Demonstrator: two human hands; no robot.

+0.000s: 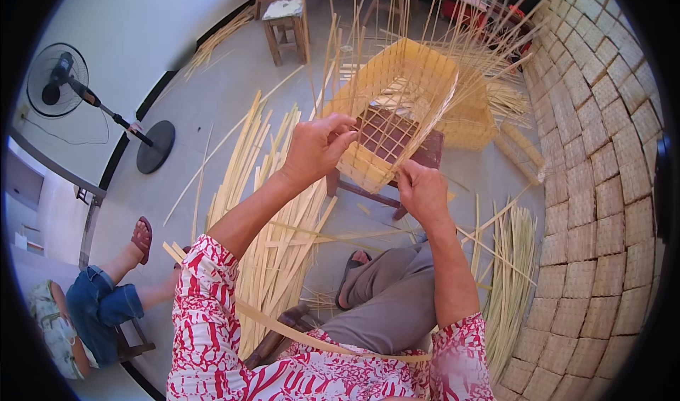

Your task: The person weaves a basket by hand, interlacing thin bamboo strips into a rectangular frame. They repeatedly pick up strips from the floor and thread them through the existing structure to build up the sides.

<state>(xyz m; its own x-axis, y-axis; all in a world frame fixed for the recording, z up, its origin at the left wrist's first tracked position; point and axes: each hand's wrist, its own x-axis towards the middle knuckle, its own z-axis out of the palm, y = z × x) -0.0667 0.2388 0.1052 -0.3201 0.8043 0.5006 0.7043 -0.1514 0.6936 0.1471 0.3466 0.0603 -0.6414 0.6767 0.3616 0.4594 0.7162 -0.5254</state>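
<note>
In front of me a partly woven bamboo basket [366,171] is on a dark red wooden stool [433,148]. Long thin stakes rise from its walls, and the stool shows through an open lattice in it. At the basket's near left edge, my left hand [324,143] has thumb and forefinger pinched together at the weave. My right hand [425,191] grips the near right corner, where several stakes gather. What lies between the fingertips is too small to make out. A long flat bamboo strip [297,333] curves across my lap, below both forearms.
Split bamboo strips [281,273] cover the floor at left. A thinner greenish bundle [512,263] lies at right, beside stacked woven panels [600,204]. A standing fan [154,146], a small wooden stool [284,10] and a seated person's legs [98,300] are farther left.
</note>
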